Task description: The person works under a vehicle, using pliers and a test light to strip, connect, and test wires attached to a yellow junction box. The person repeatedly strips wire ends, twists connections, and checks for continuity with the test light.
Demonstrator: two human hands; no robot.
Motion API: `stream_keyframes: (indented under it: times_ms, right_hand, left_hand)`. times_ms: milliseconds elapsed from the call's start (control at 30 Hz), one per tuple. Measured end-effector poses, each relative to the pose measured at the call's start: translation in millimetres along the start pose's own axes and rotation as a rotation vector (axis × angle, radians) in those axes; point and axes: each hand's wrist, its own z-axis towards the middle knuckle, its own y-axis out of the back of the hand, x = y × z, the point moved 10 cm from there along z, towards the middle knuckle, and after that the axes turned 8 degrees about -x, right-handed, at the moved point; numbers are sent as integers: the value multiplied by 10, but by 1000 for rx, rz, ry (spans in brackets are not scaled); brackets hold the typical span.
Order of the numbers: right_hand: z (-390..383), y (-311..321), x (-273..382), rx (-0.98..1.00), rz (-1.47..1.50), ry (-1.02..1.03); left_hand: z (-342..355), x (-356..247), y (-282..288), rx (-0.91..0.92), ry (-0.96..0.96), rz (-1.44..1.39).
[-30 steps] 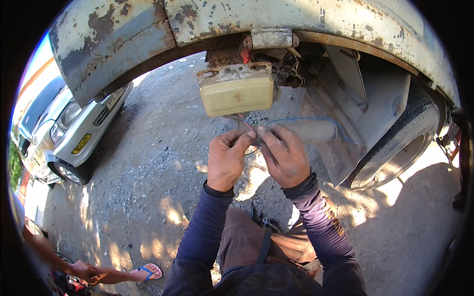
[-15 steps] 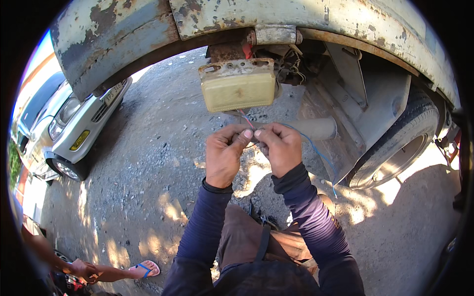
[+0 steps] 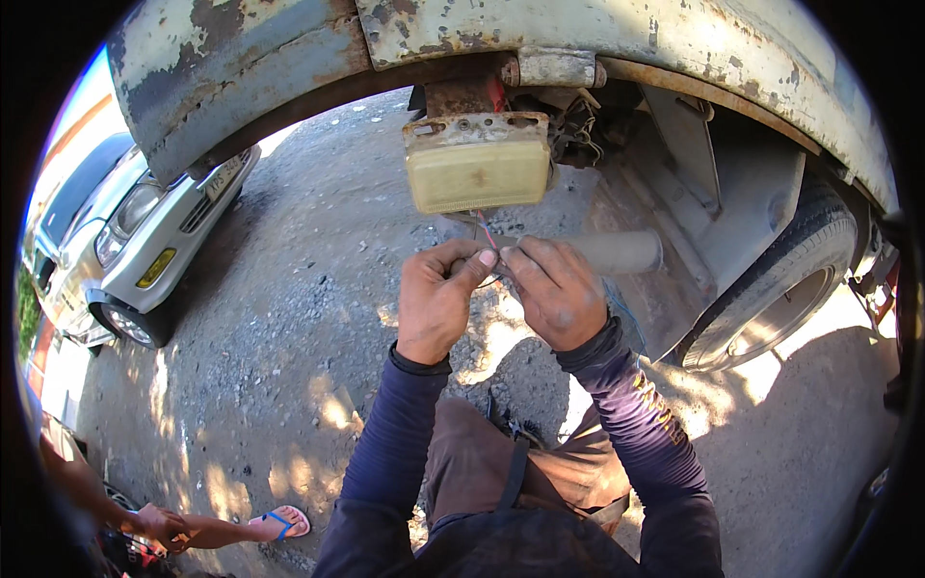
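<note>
We take the step in hand to be close handling of thin wires just below a boxy, yellowed lamp (image 3: 477, 178), near the middle of the head view. A red wire (image 3: 488, 231) runs from about the lamp's lower edge down to the fingertips, with a dark wire (image 3: 476, 225) beside it. Grip: the left hand (image 3: 434, 303) is closed, thumb against forefinger, pinching the red wire, as best we can judge. The right hand (image 3: 561, 294) has its fingers bent in next to the left thumb; what lies beneath them is hidden, so we cannot tell whether they are closed on anything. In our judgement the next move calls for a steady left pinch and fine right fingertip work, without tugging on the lamp. Count: two hands at the work; one lamp; at least two wires between lamp and hands, any further strands too small to count; one grey pipe (image 3: 621, 252) behind the right hand; one tyre (image 3: 814, 279) at right; one white car (image 3: 135, 241) at left, one of its wheels (image 3: 132, 326) plainly in view; one sandalled foot (image 3: 284, 523) of another person, lower left.
</note>
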Motion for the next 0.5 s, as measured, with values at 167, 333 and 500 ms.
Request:
stream_keyframes:
  times_ms: [167, 333, 500]
  right_hand:
    - [-469, -563, -610, 179, 670, -996]
    - [-683, -866, -555, 93, 1370, -1506]
    - [-208, -157, -304, 53, 199, -486]
  left_hand:
    - [10, -45, -34, -10, -96, -74]
    - [1, -135, -19, -33, -187, -89]
    - [14, -78, 82, -37, -63, 46]
